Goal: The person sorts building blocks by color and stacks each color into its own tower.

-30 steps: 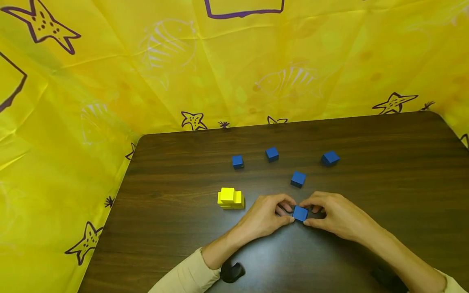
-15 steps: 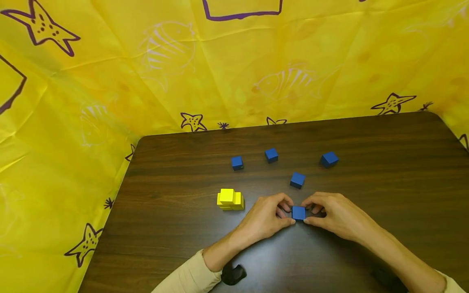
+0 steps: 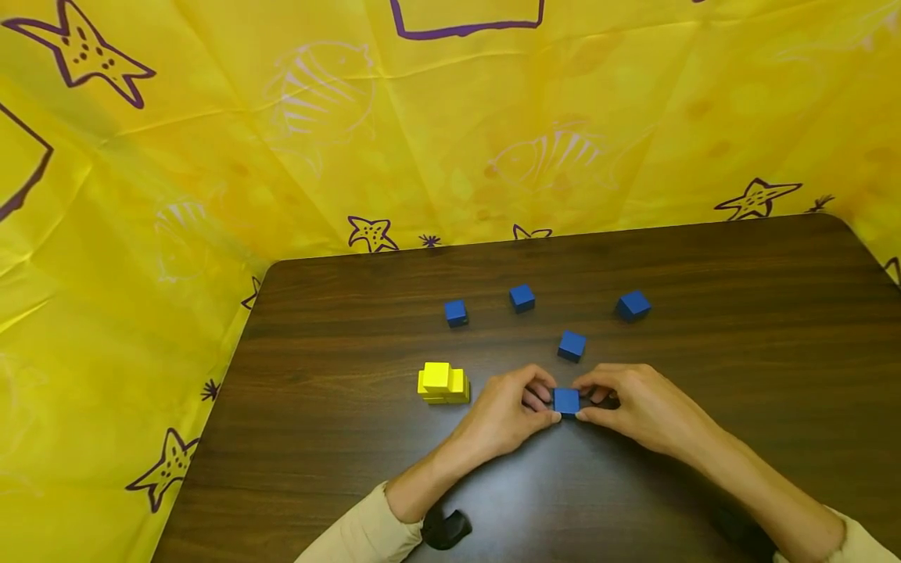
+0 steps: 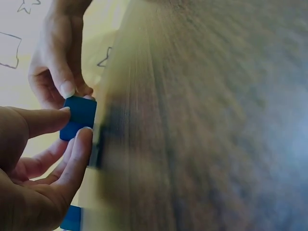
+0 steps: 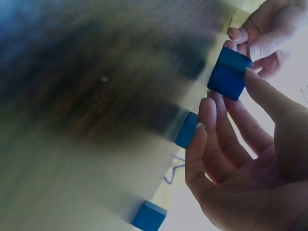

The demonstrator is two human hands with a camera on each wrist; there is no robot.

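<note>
Movement is slight: the blue block (image 3: 566, 400) is a touch nearer the yellow blocks (image 3: 437, 378) than half a second ago. I see left hand (image 3: 504, 410) and right hand (image 3: 639, 406) pinching it narrowly between them; I judge it's still being positioned.

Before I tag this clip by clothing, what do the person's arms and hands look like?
The left hand and right hand are bare, no gloves visible. The sleeves are pale beige, plain where visible. A black curved piece shows by the left cuff, perhaps worn.
</note>
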